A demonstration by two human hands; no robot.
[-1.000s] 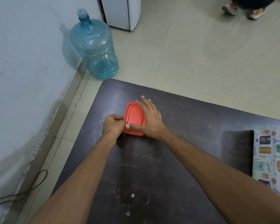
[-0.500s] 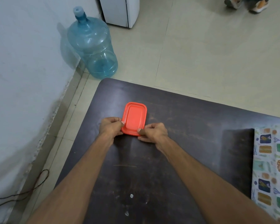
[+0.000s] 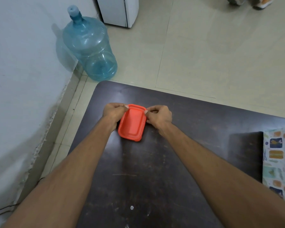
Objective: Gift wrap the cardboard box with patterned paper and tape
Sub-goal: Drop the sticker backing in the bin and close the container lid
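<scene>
One wall [image 3: 23,79]: pale and scuffed, it fills the left side of the frame from top to bottom.
Cable [image 3: 3,209]: thin and dark, on the floor at the lower left, at the foot of the wall.
Water bottle [image 3: 89,46]: large, clear blue, upright on the floor in the upper left, against the wall and just beyond the counter's far left corner.
White appliance [image 3: 118,10]: only its lower part shows, at top centre, behind the bottle.
Counter [image 3: 155,178]: dark, scratched surface with a rounded far corner, taking up the lower centre and lower right.
Left hand [image 3: 113,112]: fingers curled, thumb and fingertips pinching the far left corner of the red container's rim.
Red container [image 3: 132,124]: flat, rectangular plastic with rounded corners, at the centre of the frame between the two hands, its near end on the counter.
Right hand [image 3: 160,115]: fingers curled, thumb and fingertips pinching the far right corner of the same rim.
Floor [image 3: 204,55]: pale tiles across the upper centre and upper right.
Shoes [image 3: 260,2]: another person's pair, cut off by the top right edge.
Patterned paper [image 3: 278,162]: white with coloured motifs, on the counter at the right edge, well apart from both hands; what lies under it cannot be told.
</scene>
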